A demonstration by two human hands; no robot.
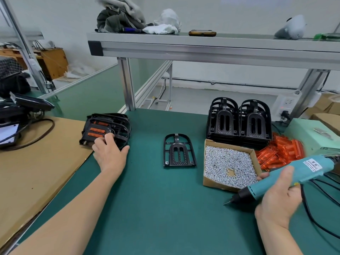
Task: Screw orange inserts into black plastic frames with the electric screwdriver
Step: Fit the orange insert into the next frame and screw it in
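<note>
Right hand (277,199) wrapped round the electric screwdriver (294,172), bit pointing left. Left hand (110,151) relaxed, fingers resting on the finished stack (103,126). Empty black frame (178,142) lies between them, long axis running away from me. Orange inserts (283,150) sit far right, so the right hand is nearer.

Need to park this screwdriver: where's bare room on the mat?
Bare green mat between the lone black plastic frame and the left hand, and along the near edge. Crowded right: cardboard box of screws, orange inserts, stacked frames.
</note>
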